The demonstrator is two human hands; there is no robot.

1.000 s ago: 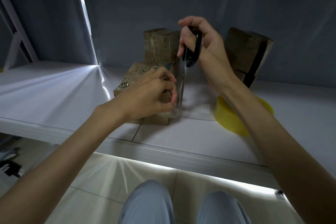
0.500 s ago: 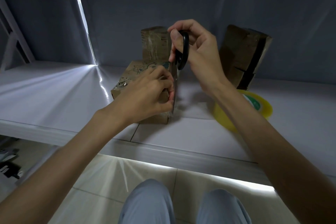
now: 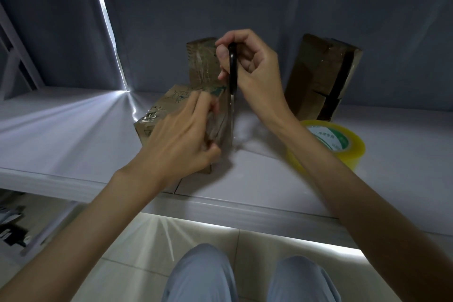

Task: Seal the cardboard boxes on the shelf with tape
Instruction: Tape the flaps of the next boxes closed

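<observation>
A small cardboard box (image 3: 157, 120) lies on the white shelf (image 3: 73, 135), with clear tape over its right end. My left hand (image 3: 181, 144) rests on that end, fingers spread and pressing the tape down. My right hand (image 3: 255, 73) grips black-handled scissors (image 3: 232, 81), blades pointing down along the box's right side. A yellow roll of tape (image 3: 340, 144) lies flat to the right, partly behind my right forearm. Two more boxes stand at the back: a taped one (image 3: 201, 61) behind the scissors, and a tilted one (image 3: 323, 81) leaning against the wall.
A grey wall closes the shelf at the back, with a bright slit of light at left. A white frame (image 3: 14, 56) stands at far left. Below the shelf edge lie tiled floor, my knees (image 3: 203, 274) and dark items (image 3: 12, 228) at lower left.
My right hand has carried the scissors left and down, up against the box's right end. The fingers of my left hand have spread flatter over the tape. The tape roll is more visible.
</observation>
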